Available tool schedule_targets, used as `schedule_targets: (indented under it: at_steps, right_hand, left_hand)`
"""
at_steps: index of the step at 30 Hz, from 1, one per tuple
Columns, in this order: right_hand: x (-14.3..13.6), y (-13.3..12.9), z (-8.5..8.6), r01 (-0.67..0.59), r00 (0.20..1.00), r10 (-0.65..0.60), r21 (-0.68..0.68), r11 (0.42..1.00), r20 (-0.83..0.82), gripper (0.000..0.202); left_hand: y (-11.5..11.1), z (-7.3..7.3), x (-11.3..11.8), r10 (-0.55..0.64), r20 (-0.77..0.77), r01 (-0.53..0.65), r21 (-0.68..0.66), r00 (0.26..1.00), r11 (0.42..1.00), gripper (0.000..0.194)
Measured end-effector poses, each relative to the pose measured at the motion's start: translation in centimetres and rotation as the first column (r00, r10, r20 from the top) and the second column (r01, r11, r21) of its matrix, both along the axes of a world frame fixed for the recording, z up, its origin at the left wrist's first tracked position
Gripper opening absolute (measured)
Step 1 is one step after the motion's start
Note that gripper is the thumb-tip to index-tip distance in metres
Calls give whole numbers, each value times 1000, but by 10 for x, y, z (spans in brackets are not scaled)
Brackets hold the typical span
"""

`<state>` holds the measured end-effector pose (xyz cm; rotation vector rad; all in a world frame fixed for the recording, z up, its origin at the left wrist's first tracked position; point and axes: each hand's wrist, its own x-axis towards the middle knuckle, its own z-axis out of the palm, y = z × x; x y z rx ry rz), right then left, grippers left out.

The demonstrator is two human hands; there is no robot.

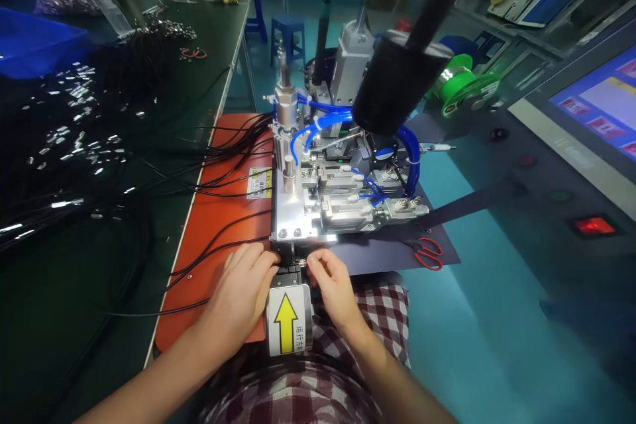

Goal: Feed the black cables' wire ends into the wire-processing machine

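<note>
My left hand (241, 295) is curled at the left side of the machine's front feed slot, with its fingertips against the slot. A black cable (159, 313) runs from the left under this hand, and the grip itself is mostly hidden. From the right, my right hand (332, 281) pinches the small, thin wire ends (302, 264) at the slot between thumb and forefinger. Just below both hands is a white label with a yellow arrow (285, 323) on the rounded front of the machine (291, 212).
Black cables cross the orange board (223, 175) from a large pile (74, 146) on the left table. Red-handled scissors (428, 254) lie right of the machine. A black cylinder (397, 83) hangs above it. A control screen (603, 106) and green spool (464, 86) are at the right.
</note>
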<state>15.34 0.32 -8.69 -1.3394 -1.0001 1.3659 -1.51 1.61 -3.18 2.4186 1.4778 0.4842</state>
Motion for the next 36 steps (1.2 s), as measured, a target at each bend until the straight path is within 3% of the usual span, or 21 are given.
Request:
schedule_targets:
  at_steps: [3,10,17,21,24,30,36]
  right_hand:
    - [0,1,1,-2,1000,2,-14,1000,-1,27]
    - [-2,1,4,-1,1000,0,-18,1000,-24,26]
    - [-2,0,3,5,998,-6,-21,1000,-55,25]
    - [-1,0,0,-15,996,11,-40,999,-91,27]
    - [-1,0,0,-18,996,16,-29,999,-93,27]
    - [-2,0,0,0,997,0,-4,1000,-84,29]
    - [-6,-1,2,42,995,-41,5,999,-86,26]
  left_hand:
    - [3,0,-4,-23,-25,21,-63,999,998,22]
    - [7,5,-10,-201,-120,188,-115,972,975,27]
    - [11,3,-13,-306,-250,314,-8,919,949,26]
    - [5,6,-8,-268,-310,285,11,912,958,31]
    - [-1,8,-4,-221,-236,218,-39,946,975,33]
    - [-5,-1,6,-218,52,223,-147,975,964,36]
    - [-6,-9,8,-191,89,202,-138,978,970,34]
